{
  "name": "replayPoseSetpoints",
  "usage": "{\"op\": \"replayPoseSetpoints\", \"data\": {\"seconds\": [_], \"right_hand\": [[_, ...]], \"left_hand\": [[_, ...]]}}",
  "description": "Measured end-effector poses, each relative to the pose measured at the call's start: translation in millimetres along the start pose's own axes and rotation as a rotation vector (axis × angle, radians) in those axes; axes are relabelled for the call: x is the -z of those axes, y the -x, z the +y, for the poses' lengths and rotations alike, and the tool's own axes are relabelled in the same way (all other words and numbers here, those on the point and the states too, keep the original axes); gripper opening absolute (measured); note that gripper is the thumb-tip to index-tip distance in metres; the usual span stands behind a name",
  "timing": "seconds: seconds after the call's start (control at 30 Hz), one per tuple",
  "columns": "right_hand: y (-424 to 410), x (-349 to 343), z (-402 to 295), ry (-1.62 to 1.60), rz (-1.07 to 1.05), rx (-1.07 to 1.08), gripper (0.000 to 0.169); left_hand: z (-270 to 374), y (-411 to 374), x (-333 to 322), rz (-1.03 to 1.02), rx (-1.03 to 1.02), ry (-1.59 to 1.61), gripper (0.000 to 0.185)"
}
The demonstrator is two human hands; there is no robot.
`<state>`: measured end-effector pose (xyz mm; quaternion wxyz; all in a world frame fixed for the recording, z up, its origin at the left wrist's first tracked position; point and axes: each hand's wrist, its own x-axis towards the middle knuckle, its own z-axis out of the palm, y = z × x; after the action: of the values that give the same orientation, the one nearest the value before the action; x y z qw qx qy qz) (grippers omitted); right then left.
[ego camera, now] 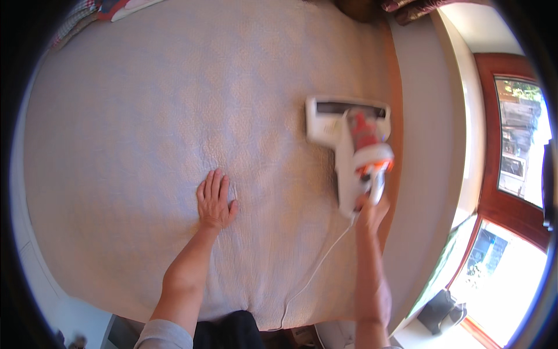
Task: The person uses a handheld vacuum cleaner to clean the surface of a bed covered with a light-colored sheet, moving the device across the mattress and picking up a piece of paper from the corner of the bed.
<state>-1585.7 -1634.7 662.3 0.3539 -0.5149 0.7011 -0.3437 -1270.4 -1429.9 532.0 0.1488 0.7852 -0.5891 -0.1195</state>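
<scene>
My right hand [372, 211] is closed around the handle of a white and red handheld mattress vacuum [348, 144], whose wide head lies on the bed cover near the bed's right edge. The vacuum is slightly blurred. A thin white power cord [317, 268] runs from its rear end down over the near edge of the bed. My left hand [214, 200] rests flat, palm down, on the pale quilted bed cover [130, 131], left of the vacuum, with small wrinkles around the fingers.
Folded checked and coloured fabric [104, 13] lies at the far left corner. A dark rounded thing [359, 8] and shiny dark red fabric [414, 11] are at the far right. Along the right side stand a pale ledge [429, 131] and red-brown window frames [488, 131].
</scene>
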Motion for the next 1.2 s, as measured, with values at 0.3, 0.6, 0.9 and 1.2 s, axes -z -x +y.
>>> {"op": "replayPoseSetpoints", "data": {"seconds": [0.3, 0.6, 0.9, 1.2], "right_hand": [[-257, -161, -131, 0.271, -0.161, 0.064, 0.021], [-201, -81, -79, 0.426, -0.168, 0.099, 0.027], [88, 128, 104, 0.376, -0.083, 0.001, 0.012], [432, 267, 230, 0.394, 0.118, -0.522, 0.011]], "left_hand": [[1, -3, 2, 0.032, -0.031, -0.009, 0.074], [-1, -3, -6, 0.011, -0.011, -0.028, 0.071], [-2, -9, -6, 0.104, -0.096, -0.061, 0.071], [-3, -6, -14, 0.137, -0.125, -0.105, 0.072]]}}
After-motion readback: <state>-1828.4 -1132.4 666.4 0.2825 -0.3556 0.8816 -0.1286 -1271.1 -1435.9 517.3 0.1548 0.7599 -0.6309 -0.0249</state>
